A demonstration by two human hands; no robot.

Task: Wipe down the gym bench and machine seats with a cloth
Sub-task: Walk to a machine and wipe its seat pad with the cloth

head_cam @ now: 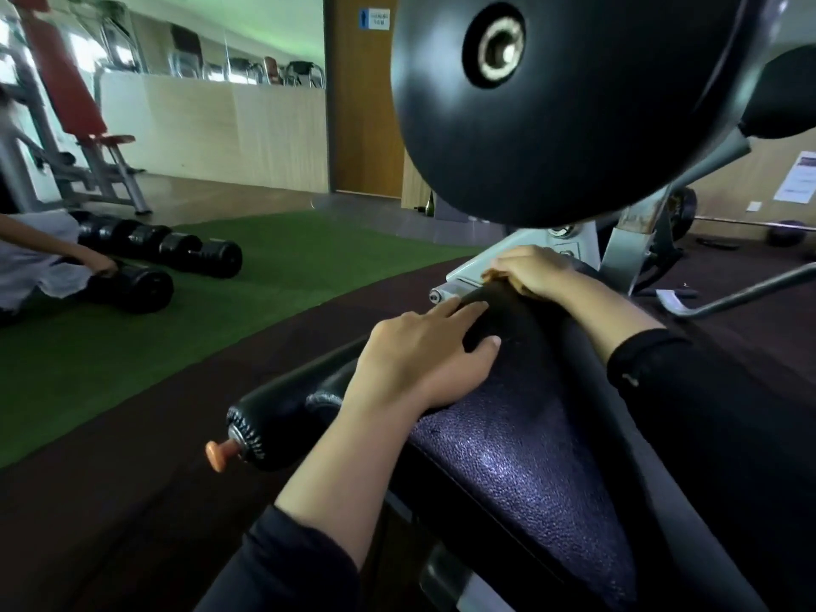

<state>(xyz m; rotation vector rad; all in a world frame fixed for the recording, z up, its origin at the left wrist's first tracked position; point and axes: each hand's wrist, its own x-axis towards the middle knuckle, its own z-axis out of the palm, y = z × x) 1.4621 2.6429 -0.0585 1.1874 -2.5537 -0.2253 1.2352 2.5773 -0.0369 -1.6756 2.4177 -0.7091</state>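
Note:
A dark padded machine seat with a grainy purple-black cover runs from the lower right up to the middle of the head view. My left hand rests flat on the seat's left side, fingers straight and spread. At the seat's far end, by the grey metal bracket, my right hand grips a tan cloth. Only a small edge of the cloth shows under the fingers.
A big black roller pad hangs close above the seat. A black padded handle with an orange pin juts out left. On the green turf lie several black dumbbells; another person sits there. A red bench stands behind.

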